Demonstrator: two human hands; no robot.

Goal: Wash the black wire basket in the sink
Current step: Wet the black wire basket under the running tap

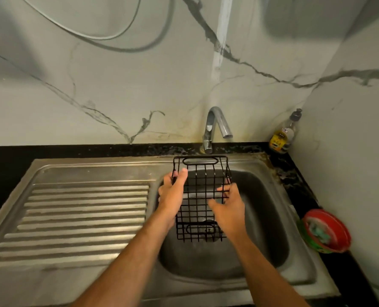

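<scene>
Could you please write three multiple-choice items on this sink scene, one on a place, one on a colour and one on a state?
1. Where is the basket?
A. on the drainboard
B. over the sink bowl
C. on the counter

2. What colour is the tub right of the sink?
A. red
B. blue
C. white

3. What is the tap doing?
A. running hard
B. dripping foam
C. showing no water

Answers: B, the left hand and right hand hold it above the bowl; A, its rim is red; C, no stream leaves the spout.
</scene>
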